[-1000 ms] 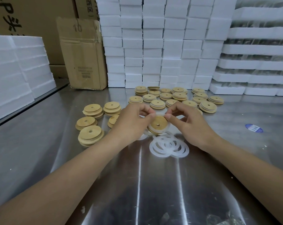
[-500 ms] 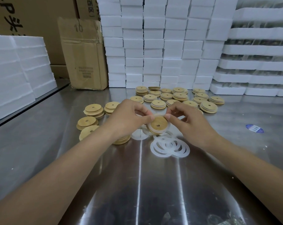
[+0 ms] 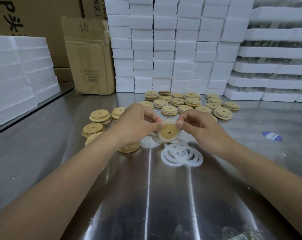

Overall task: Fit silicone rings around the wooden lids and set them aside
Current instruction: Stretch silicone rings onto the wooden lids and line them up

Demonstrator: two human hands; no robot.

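Above steel table (image 3: pixel 43 153), left hand (image 3: pixel 134 123) and right hand (image 3: pixel 200 129) pinch wooden lid (image 3: pixel 169 132), silicone ring (image 3: pixel 169 121) stretched round rim. Step: seating ring. Next likely: press ring flush, set lid aside, take from loose rings (image 3: pixel 181 155).

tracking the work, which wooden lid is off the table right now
The lid pinched between the left hand and right hand, a white silicone ring around its rim. All other lids rest on the metal table.
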